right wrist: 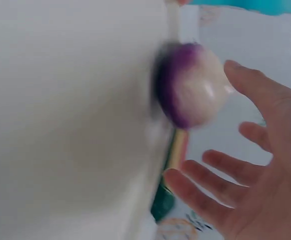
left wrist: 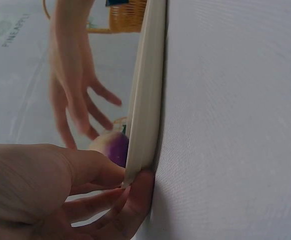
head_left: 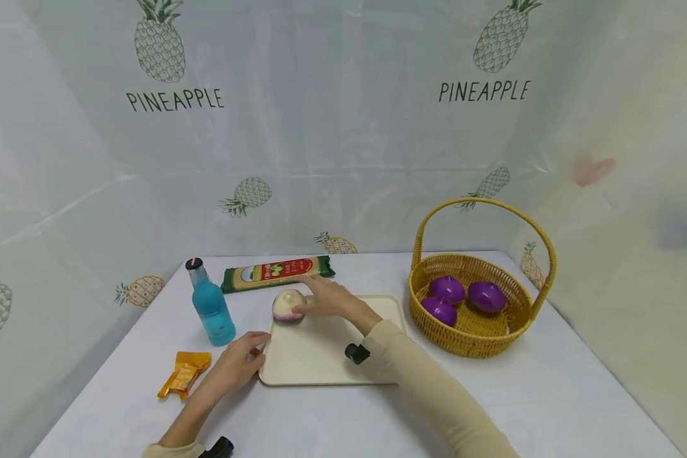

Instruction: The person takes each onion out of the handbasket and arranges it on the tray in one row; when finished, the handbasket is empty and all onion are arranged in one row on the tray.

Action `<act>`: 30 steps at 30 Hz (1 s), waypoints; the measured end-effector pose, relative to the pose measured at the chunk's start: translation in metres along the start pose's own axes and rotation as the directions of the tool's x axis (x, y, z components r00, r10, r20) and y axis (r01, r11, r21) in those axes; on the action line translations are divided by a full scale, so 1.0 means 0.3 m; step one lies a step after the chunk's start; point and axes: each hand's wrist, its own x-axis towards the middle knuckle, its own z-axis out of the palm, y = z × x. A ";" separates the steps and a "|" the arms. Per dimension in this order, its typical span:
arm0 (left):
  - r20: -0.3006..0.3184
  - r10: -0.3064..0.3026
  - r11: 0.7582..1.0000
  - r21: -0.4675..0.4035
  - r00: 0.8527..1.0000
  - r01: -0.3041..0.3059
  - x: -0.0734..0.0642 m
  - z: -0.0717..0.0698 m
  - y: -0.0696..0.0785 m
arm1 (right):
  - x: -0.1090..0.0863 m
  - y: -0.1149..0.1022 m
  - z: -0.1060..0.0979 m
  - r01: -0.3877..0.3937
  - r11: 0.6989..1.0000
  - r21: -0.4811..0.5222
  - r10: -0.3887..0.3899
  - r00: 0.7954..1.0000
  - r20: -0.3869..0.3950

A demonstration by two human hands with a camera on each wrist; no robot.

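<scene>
A white-and-purple turnip [head_left: 287, 306] sits at the far left corner of a cream tray [head_left: 320, 359]. My right hand [head_left: 331, 299] is over the tray just to the right of the turnip. In the right wrist view the fingers of that hand are spread and bent slightly beside the turnip [right wrist: 195, 87], with a gap between them; nothing is in its grip. My left hand [head_left: 236, 364] is at the tray's left edge. There the left wrist view has its thumb and fingers pinching the tray's rim [left wrist: 143, 115].
A yellow wicker basket [head_left: 464, 343] with a tall handle holds several shiny purple vegetables [head_left: 486, 296], right of the tray. Behind the tray lies a long green-and-gold packet [head_left: 277, 272]. On the left stand a blue bottle [head_left: 213, 312] and an orange wrapped packet [head_left: 184, 374].
</scene>
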 end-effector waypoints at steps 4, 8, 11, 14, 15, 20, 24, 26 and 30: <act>-0.009 -0.002 1.000 0.017 1.000 0.003 -0.003 0.000 0.004 | -0.092 0.042 -0.092 0.008 1.000 -0.007 -0.008 1.000 0.013; -0.014 -0.001 1.000 0.027 1.000 0.001 -0.003 -0.008 0.011 | -0.220 0.099 -0.197 0.015 1.000 -0.020 -0.015 1.000 0.004; -0.006 0.011 1.000 0.023 1.000 -0.011 -0.002 -0.011 0.013 | -0.335 0.152 -0.270 -0.005 1.000 -0.003 0.005 1.000 -0.010; -0.006 0.010 1.000 0.021 1.000 -0.010 -0.001 -0.014 0.008 | -0.446 0.213 -0.327 -0.001 1.000 0.021 0.002 0.999 -0.036; -0.006 0.011 1.000 0.022 1.000 -0.011 0.000 -0.015 0.006 | -0.479 0.233 -0.343 0.000 1.000 0.025 0.001 0.999 -0.049; -0.002 0.008 1.000 0.024 1.000 -0.008 -0.001 -0.017 0.005 | -0.610 0.332 -0.391 0.012 1.000 -0.004 -0.013 0.990 -0.138; -0.006 0.025 0.999 0.023 1.000 -0.025 -0.007 -0.015 0.011 | -0.682 0.398 -0.396 -0.034 0.999 -0.022 0.029 0.982 -0.184; -0.006 0.029 0.999 0.023 1.000 -0.029 -0.008 -0.013 0.012 | -0.708 0.428 -0.391 -0.056 0.998 -0.032 0.049 0.981 -0.188; -0.003 0.032 0.999 0.020 0.999 -0.032 -0.006 -0.007 0.012 | -0.736 0.488 -0.364 -0.058 0.997 -0.048 0.048 0.981 -0.189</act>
